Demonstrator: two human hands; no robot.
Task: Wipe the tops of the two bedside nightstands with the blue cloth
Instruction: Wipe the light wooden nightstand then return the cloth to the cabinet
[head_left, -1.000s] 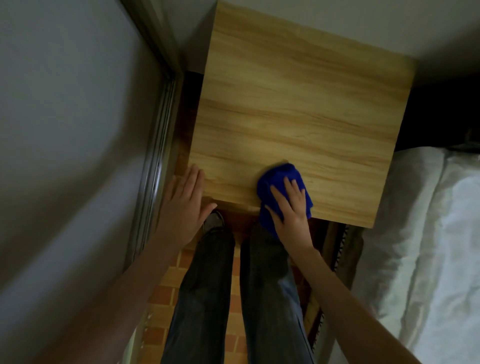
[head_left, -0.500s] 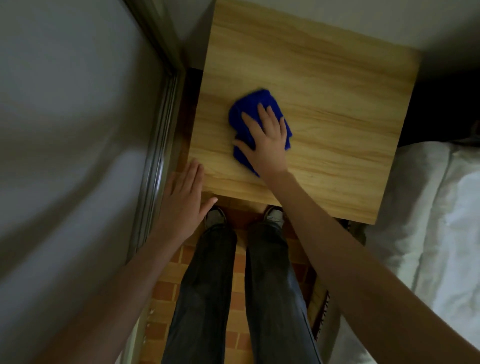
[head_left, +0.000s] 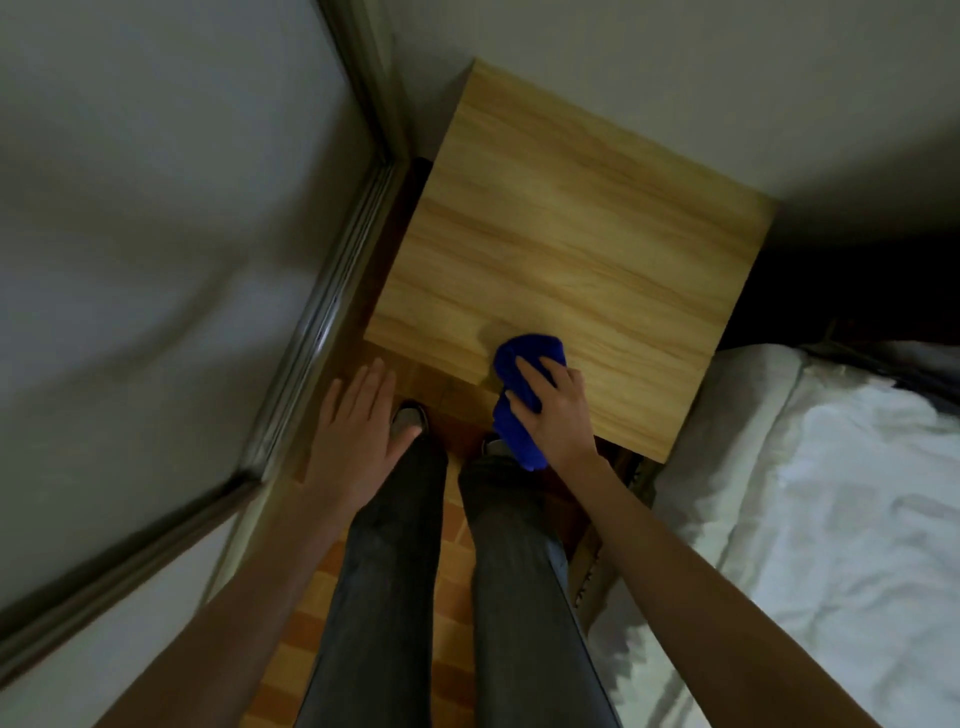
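The right hand (head_left: 558, 415) pressed the blue cloth (head_left: 522, 395) on the nightstand (head_left: 561, 234) front edge, fingers curled over it; the left hand (head_left: 358, 441) hovered open, fingers spread

There are no words, numbers, labels or signs to read anywhere in this picture.
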